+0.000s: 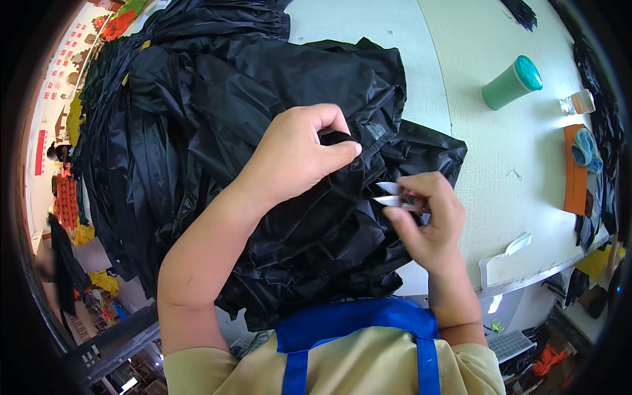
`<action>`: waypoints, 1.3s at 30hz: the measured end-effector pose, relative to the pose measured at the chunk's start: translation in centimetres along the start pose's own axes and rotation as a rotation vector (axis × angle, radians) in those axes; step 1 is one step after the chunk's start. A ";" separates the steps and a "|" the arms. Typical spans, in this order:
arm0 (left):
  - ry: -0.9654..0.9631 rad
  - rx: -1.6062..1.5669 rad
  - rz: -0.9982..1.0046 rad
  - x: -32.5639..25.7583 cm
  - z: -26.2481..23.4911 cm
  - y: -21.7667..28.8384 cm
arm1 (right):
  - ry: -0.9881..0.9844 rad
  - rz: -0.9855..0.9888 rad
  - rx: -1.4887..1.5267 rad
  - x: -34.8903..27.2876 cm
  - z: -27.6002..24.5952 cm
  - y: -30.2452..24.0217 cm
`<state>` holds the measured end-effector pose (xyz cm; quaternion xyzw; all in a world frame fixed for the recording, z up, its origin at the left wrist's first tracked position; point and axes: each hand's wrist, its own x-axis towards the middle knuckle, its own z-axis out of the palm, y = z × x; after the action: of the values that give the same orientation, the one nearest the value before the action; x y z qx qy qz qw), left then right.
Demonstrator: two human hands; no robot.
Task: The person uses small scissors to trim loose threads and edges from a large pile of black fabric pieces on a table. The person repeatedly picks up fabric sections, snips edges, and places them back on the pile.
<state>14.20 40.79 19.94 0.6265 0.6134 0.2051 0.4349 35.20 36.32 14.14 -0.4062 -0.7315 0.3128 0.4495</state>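
Observation:
A large heap of shiny black fabric (243, 85), seemingly sewn pieces, covers the left and middle of the table. My left hand (303, 151) pinches a fold of it between thumb and forefinger, near a small greyish patch on the cloth. Close by on the right, my right hand (431, 220) grips a pair of thread snips (395, 196). Their two pointed blades stand apart and face left, toward the fabric beside my left hand. Part of the snips' handle is hidden by my fingers.
On the pale table (474, 151) stands a green cup (510, 84) with a lid. A small clear jar (578, 103) and an orange box (575, 171) with a blue cloth (584, 150) lie at the far right. More black material (521, 13) sits at the top right.

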 end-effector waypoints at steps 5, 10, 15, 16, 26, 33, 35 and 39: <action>0.078 -0.021 0.063 -0.5 0.3 0.0 | 0.078 -0.034 -0.090 0.7 0.9 -0.5; 0.058 -0.085 0.056 -0.9 0.4 -0.2 | 0.067 0.053 -0.066 1.2 1.4 -1.1; 0.047 -0.096 0.048 -1.0 0.3 -0.2 | 0.100 0.052 0.014 1.3 2.2 -0.7; 0.041 -0.111 0.045 -1.0 0.3 -0.5 | 0.084 0.082 0.039 1.4 2.2 -0.8; 0.595 0.456 0.255 -11.2 -8.0 -5.7 | 0.383 0.525 0.263 -2.8 -5.6 8.4; 0.986 0.552 -0.762 -38.5 -10.1 -27.9 | 0.289 0.863 0.227 -10.9 -8.5 11.2; 1.037 0.021 -0.788 -41.9 -6.2 -32.3 | 0.305 0.944 0.291 -12.5 -8.0 10.7; 0.879 -0.436 -1.120 -41.1 -1.1 -31.4 | 0.320 1.020 0.391 -15.1 -7.1 9.4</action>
<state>-11.92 -1.90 6.88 -0.0202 0.9037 0.3015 0.3033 48.65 28.24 3.19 -0.6596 -0.2943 0.5544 0.4135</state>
